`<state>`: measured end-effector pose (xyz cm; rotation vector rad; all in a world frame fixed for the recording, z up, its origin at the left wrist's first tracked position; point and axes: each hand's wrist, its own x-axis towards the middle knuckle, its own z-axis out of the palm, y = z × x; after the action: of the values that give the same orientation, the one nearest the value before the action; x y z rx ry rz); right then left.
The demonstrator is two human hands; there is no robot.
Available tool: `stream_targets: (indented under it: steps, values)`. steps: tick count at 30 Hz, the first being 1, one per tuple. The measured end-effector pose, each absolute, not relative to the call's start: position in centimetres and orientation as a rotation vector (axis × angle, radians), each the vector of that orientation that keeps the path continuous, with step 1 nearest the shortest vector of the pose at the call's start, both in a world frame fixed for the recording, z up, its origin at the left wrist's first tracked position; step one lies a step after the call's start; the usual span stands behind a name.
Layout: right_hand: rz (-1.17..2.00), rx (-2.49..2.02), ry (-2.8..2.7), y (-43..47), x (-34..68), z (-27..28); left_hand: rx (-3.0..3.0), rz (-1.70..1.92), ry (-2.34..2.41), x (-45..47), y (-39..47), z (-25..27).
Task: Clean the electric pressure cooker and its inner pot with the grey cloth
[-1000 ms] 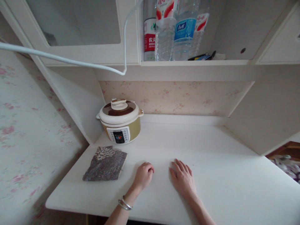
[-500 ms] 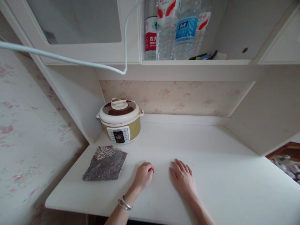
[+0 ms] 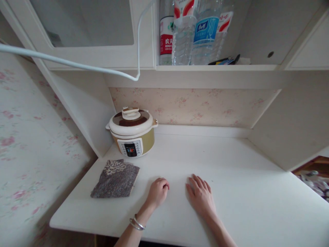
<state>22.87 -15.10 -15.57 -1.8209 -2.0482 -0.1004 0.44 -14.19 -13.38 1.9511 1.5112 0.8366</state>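
My left hand (image 3: 157, 192) rests on the white desktop (image 3: 177, 154) with its fingers curled into a loose fist. Nothing shows in it, and a silver bangle (image 3: 137, 223) circles that wrist. To its right, my right hand (image 3: 200, 193) lies palm down on the same surface, fingers stretched out and slightly apart, holding nothing. A folded grey-brown cloth (image 3: 115, 180) with a pale pattern lies left of my left hand, not touching it. Behind the cloth stands an electric pressure cooker (image 3: 132, 133), cream and olive green, its lid on and its control panel facing me.
An open shelf (image 3: 218, 68) above the desktop holds several plastic water bottles (image 3: 205, 34) and some small dark items. A white rod or cable (image 3: 77, 67) crosses the upper left, close to the camera. Side panels bound the desktop at left and right.
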Motion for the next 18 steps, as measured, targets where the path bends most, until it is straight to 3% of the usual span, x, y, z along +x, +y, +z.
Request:
stream_targets:
  steps: [18]
  values:
    - [-0.145, -1.786, -2.046, -15.02, 22.93, -15.86, 1.957, 0.849, 1.504, 0.40, -14.04, -13.53]
